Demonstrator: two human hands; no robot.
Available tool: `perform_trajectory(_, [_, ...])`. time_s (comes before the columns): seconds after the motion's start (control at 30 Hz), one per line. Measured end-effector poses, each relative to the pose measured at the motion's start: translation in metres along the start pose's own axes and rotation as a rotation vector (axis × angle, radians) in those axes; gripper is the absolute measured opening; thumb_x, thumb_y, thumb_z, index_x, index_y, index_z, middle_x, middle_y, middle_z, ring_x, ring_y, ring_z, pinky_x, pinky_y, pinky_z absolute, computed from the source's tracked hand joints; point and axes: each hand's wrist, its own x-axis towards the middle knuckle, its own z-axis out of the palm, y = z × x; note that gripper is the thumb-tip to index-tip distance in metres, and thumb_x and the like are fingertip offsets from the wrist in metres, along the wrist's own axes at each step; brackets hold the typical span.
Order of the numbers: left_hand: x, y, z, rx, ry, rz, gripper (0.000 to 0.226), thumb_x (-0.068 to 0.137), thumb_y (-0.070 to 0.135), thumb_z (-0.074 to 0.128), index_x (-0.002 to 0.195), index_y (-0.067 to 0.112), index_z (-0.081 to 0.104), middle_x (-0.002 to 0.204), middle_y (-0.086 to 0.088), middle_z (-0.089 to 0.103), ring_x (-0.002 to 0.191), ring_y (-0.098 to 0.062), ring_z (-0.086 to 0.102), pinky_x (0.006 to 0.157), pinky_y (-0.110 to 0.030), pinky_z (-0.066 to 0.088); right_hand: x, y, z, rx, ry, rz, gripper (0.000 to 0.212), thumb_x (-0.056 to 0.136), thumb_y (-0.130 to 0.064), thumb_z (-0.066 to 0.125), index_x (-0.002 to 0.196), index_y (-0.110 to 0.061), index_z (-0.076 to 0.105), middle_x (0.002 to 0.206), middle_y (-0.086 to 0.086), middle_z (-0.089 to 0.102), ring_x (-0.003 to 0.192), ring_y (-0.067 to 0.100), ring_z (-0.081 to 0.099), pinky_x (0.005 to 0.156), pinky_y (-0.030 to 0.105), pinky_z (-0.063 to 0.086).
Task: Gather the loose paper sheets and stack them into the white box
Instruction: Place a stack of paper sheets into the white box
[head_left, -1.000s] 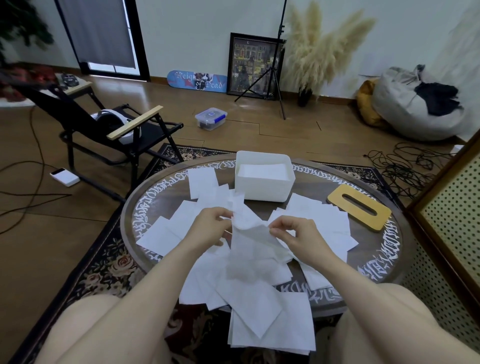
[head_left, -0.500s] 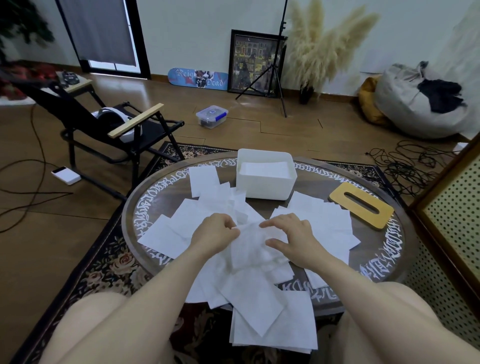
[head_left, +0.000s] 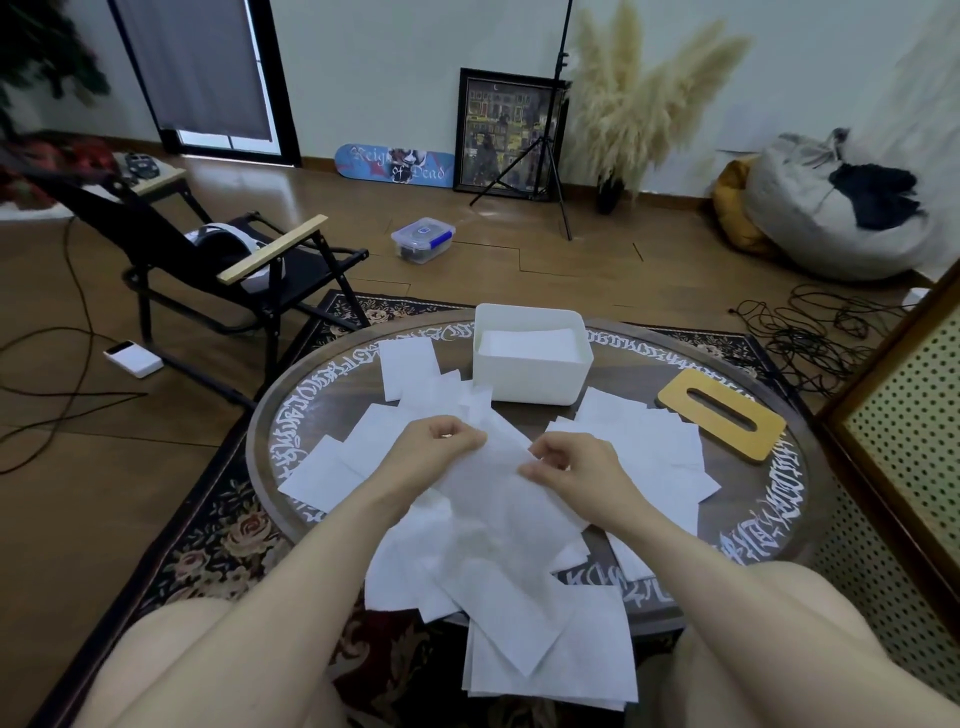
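Observation:
Several loose white paper sheets (head_left: 644, 447) lie scattered over the round table (head_left: 769, 514), and some hang over its near edge. The white box (head_left: 530, 382) stands at the table's far middle with a stack of sheets inside. My left hand (head_left: 434, 447) and my right hand (head_left: 576, 467) both pinch one thin sheet (head_left: 498, 483) just above the pile, a little in front of the box. That sheet is blurred by motion.
A yellow wooden tissue-box lid (head_left: 722, 413) lies on the table's right side. A black folding chair (head_left: 218, 260) stands to the left, a perforated panel (head_left: 904, 441) on the right, cables (head_left: 821, 332) on the floor behind.
Both hands lowered onto the pile, then rose slightly with the thin sheet held between them and drew a little apart. The camera view shifted a bit.

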Motion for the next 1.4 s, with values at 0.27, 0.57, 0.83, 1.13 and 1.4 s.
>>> perform_trajectory(0.27, [-0.005,0.0,0.005,-0.229,-0.092,-0.097,0.028,0.086,0.03,0.069,0.107,0.012,0.067,0.1,-0.007,0.074,0.083,-0.024,0.071,0.078,-0.037,0.059,-0.004,-0.009,-0.006,0.61,0.09,0.287,0.01,0.088,-0.012,0.065,0.08,-0.007,0.064,0.079,0.012,0.069,0.074,0.023,0.064,0.073,0.039,0.052])
perform_trajectory(0.57, [-0.001,-0.005,0.001,-0.22,0.182,-0.06,0.017,0.091,0.004,0.059,0.105,0.011,0.066,0.097,-0.007,0.071,0.076,-0.018,0.066,0.058,-0.027,0.054,0.01,0.001,0.005,0.331,0.104,0.151,0.007,0.088,-0.013,0.065,0.088,-0.02,0.067,0.087,-0.001,0.068,0.079,0.013,0.059,0.073,0.022,0.043])
perform_trajectory(0.83, [-0.002,-0.014,-0.031,-0.229,0.351,-0.083,0.028,0.093,-0.002,0.049,0.08,0.018,0.062,0.083,-0.002,0.066,0.072,-0.017,0.06,0.066,-0.031,0.05,0.026,0.025,0.013,-0.428,-0.223,0.022,0.048,0.089,-0.035,0.061,0.134,-0.033,0.045,0.129,-0.007,0.048,0.125,0.016,0.033,0.094,0.034,0.021])
perform_trajectory(1.13, [-0.008,-0.011,-0.033,-0.246,0.336,-0.1,0.028,0.094,-0.003,0.049,0.08,0.017,0.062,0.078,0.001,0.066,0.066,-0.012,0.061,0.056,-0.024,0.052,0.036,0.027,0.022,-0.579,-0.231,-0.051,0.066,0.084,-0.05,0.063,0.142,-0.033,0.036,0.139,-0.009,0.039,0.133,0.015,0.025,0.099,0.034,0.018])
perform_trajectory(1.4, [-0.005,-0.011,-0.033,-0.227,0.328,-0.138,0.028,0.095,0.0,0.049,0.08,0.021,0.061,0.081,0.001,0.065,0.071,-0.016,0.061,0.065,-0.03,0.051,0.037,0.018,0.021,-0.563,-0.089,-0.113,0.022,0.09,-0.044,0.058,0.1,-0.026,0.066,0.085,-0.01,0.056,0.1,0.014,0.042,0.076,0.03,0.014])
